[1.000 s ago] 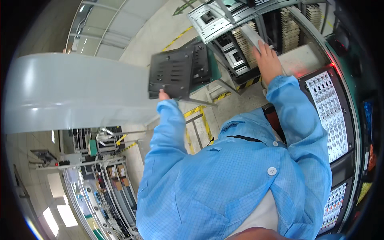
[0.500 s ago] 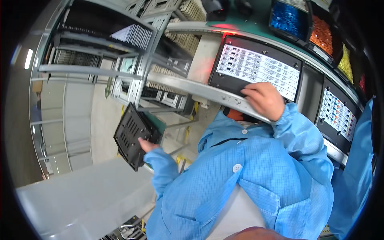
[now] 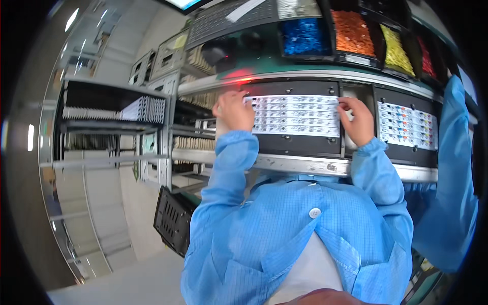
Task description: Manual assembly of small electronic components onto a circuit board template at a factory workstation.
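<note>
A white circuit-board panel [image 3: 297, 116] with rows of small dark parts lies in a black fixture plate [image 3: 310, 143] in front of me. My left hand [image 3: 236, 112] is at the panel's upper left corner, its fingers curled closed around that edge. At the panel's upper right corner is my right hand [image 3: 359, 121], with thumb and forefinger pinched on the edge. A black slotted plate [image 3: 172, 219] sits lower left, apart from both hands. To the right, a second black fixture [image 3: 389, 153] bears a similar white panel [image 3: 407, 127] with coloured parts.
Behind the rail stand bins of blue [image 3: 303, 36], orange [image 3: 353, 33], yellow [image 3: 396, 50] and red small parts. A keyboard [image 3: 229, 24] lies back left. Racks [image 3: 114, 124] stand left. Another person's blue sleeve [image 3: 452, 173] reaches in at right. The metal rail [image 3: 305, 163] runs before me.
My left hand has left the black slotted plate and come to the panel's left edge. My right hand has moved from its lower part to the right edge. The view has turned.
</note>
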Available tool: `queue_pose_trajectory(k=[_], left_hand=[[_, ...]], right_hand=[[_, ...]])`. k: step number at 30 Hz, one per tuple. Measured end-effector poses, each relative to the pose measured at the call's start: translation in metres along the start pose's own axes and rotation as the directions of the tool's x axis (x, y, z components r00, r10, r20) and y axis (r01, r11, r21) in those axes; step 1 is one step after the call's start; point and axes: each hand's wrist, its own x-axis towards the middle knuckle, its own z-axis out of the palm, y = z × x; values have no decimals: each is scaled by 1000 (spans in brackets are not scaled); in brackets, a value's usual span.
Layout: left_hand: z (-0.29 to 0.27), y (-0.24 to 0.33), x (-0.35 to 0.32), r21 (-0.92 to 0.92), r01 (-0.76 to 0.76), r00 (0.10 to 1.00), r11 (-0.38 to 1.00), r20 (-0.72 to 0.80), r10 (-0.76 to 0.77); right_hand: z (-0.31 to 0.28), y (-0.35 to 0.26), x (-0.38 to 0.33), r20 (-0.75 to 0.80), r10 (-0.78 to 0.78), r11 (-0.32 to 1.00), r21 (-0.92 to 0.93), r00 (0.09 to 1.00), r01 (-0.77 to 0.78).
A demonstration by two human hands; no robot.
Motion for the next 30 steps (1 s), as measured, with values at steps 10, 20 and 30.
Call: queue_pose_trajectory(k=[10, 20, 30], left_hand=[[14, -9, -10, -33, 63, 996, 997, -56, -65], [6, 68, 12, -642, -213, 926, 736, 108, 361], [27, 71, 25, -664, -187, 879, 724, 216, 425]], right_hand=[[11, 6, 34, 196, 111, 962, -266, 974, -56], [18, 9, 26, 32, -39, 976, -215, 999, 45], [-9, -42, -34, 128, -146, 973, -161, 981, 166]])
